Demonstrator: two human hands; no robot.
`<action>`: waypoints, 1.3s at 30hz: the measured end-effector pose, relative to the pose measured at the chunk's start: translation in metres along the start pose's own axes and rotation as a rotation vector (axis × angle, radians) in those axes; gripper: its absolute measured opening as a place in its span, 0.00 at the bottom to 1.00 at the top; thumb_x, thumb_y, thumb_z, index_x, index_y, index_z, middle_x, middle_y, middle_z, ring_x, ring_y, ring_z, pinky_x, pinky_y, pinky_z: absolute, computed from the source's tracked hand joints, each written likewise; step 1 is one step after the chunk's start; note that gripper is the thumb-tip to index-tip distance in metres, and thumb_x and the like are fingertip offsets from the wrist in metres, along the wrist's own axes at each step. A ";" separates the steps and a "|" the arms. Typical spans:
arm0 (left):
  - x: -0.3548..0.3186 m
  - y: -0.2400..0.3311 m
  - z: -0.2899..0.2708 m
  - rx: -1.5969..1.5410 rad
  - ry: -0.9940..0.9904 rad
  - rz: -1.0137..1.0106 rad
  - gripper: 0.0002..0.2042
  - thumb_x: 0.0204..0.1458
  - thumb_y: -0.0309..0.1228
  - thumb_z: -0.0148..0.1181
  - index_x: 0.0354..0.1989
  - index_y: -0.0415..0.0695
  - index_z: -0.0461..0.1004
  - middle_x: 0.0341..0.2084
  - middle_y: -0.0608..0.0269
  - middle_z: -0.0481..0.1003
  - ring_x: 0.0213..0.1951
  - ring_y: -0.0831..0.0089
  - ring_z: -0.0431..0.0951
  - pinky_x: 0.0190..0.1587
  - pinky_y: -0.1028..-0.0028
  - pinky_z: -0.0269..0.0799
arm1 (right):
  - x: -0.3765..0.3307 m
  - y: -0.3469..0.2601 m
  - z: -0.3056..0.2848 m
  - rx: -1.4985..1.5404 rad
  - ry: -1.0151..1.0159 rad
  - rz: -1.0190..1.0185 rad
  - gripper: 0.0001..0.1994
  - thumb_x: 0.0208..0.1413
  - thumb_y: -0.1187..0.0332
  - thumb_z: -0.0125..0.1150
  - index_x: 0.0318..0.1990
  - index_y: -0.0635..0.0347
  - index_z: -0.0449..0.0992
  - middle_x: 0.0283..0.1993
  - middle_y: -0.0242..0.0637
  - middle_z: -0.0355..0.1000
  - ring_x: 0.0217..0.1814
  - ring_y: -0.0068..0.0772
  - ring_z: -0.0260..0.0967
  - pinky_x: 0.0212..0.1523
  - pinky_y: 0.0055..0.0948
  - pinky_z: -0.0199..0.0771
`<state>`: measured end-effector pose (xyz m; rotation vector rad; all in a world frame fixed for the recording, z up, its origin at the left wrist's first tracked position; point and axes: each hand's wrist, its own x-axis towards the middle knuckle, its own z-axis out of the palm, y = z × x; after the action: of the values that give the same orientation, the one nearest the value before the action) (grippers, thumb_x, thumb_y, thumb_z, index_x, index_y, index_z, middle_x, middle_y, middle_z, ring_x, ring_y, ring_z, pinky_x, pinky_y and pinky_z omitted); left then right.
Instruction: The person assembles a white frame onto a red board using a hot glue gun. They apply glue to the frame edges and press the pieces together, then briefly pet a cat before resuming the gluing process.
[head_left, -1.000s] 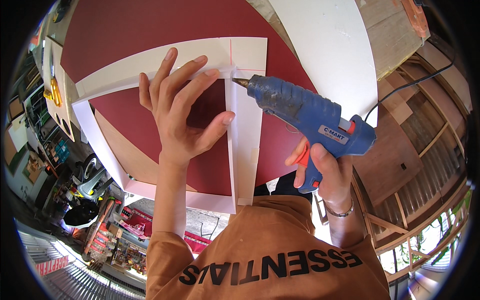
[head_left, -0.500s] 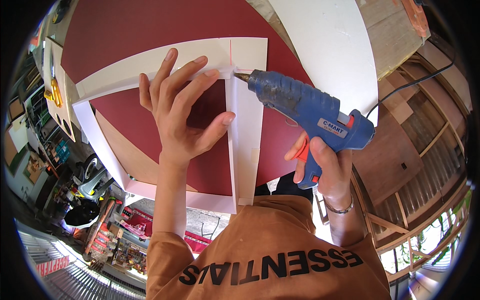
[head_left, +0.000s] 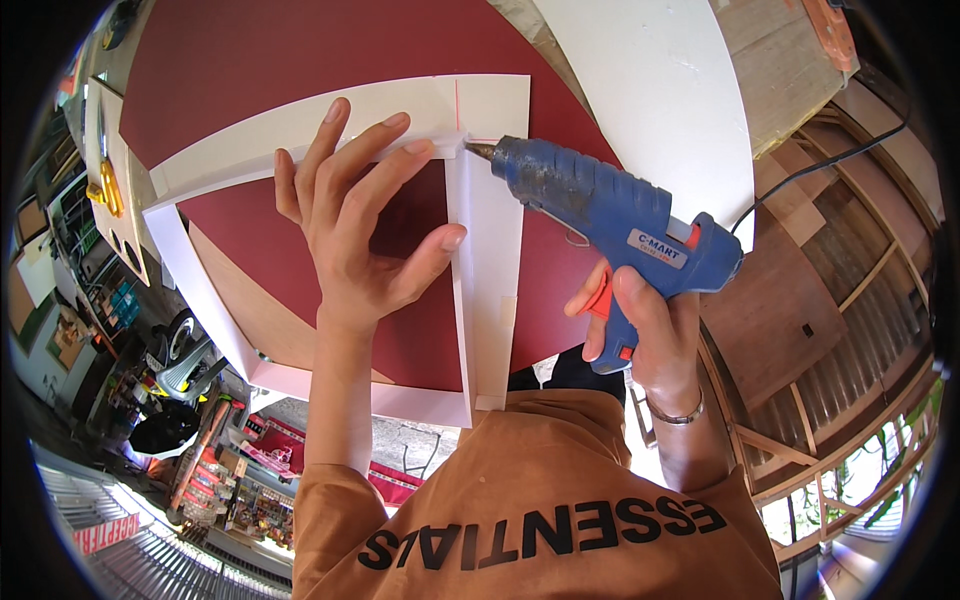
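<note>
My right hand (head_left: 650,330) is wrapped round the handle of a blue hot glue gun (head_left: 590,195), with fingers at its red trigger. The gun's metal nozzle points left and meets the inside corner of a white frame (head_left: 490,250) with upright edges. Whether glue is flowing there is too small to tell. Over the frame's far strip, my left hand (head_left: 365,220) is open with fingers spread, its fingertips by the upright edge and its thumb near the right-hand edge. Beneath the frame lies a dark red board (head_left: 330,45).
A white panel (head_left: 660,90) lies at the far right of the board. The gun's black cord (head_left: 830,165) runs off to the right. Yellow-handled tools (head_left: 110,190) rest on a wooden piece at the left. A brown wooden panel (head_left: 770,270) stands below right.
The glue gun and my right hand have shifted slightly left, together with a small leftward shift of the frame. My left hand keeps nearly the same pose.
</note>
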<state>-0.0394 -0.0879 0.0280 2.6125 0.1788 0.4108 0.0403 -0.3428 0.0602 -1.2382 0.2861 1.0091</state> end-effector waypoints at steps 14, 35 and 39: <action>0.000 0.000 0.000 0.001 -0.004 0.002 0.25 0.47 0.51 0.70 0.51 0.51 0.80 0.53 0.63 0.79 0.69 0.56 0.64 0.74 0.58 0.28 | 0.001 0.004 0.004 -0.007 0.046 -0.024 0.10 0.65 0.68 0.59 0.43 0.69 0.74 0.29 0.39 0.77 0.17 0.22 0.73 0.18 0.19 0.70; 0.001 -0.001 0.003 0.009 0.029 0.029 0.25 0.50 0.52 0.68 0.52 0.49 0.79 0.53 0.61 0.78 0.68 0.53 0.66 0.74 0.58 0.30 | -0.001 0.000 0.008 -0.289 0.059 -0.056 0.11 0.65 0.69 0.56 0.47 0.70 0.74 0.31 0.40 0.78 0.20 0.21 0.72 0.20 0.20 0.73; -0.001 -0.003 0.005 0.013 0.037 0.035 0.26 0.51 0.53 0.67 0.53 0.49 0.78 0.53 0.60 0.78 0.68 0.52 0.66 0.74 0.57 0.30 | -0.002 -0.011 0.006 -0.431 0.043 -0.097 0.13 0.58 0.64 0.67 0.43 0.65 0.78 0.30 0.36 0.78 0.23 0.24 0.74 0.25 0.25 0.74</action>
<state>-0.0387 -0.0880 0.0221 2.6248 0.1490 0.4723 0.0458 -0.3384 0.0710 -1.6480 0.0392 0.9905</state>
